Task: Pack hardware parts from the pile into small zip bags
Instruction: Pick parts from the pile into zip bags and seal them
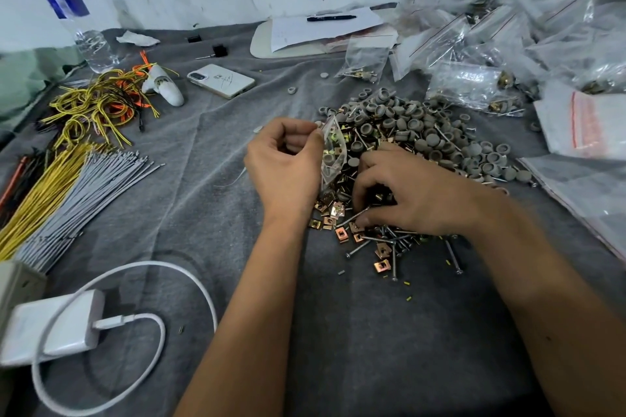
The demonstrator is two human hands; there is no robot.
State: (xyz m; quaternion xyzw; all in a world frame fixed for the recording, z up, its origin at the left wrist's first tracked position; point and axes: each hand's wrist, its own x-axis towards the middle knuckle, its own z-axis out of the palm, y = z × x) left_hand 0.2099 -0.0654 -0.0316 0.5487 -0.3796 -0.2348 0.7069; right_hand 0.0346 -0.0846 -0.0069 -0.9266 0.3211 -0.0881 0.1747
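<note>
A wide grey cloth [338,332] covers the work surface, seen from above by the person working at it. At the far right rises a big heap of clear plastic zip bags [501,44], many with red seal lines and some already holding parts. In the middle lies the pile of hardware parts [416,135]: grey round rubber caps at the far side, copper-coloured square metal clips and dark long screws nearer the viewer. On the left lie bundles of yellow and grey wires [67,193], with loose yellow, orange and black wire loops [101,101] beyond them. A white power adapter with a coiled white cable [54,325] sits at the near left. A clear plastic water bottle with a blue label [72,13] stands at the far left, a white phone [221,80] lies face down behind the hands, and a black pen [330,18] rests on white paper at the back.

The left hand [284,162] is curled, pinching the top edge of a small clear zip bag [333,152] that hangs upright at the pile's left edge, with a few parts inside. The right hand [406,193] is down in the pile, its bent fingers closed around clips and screws.
</note>
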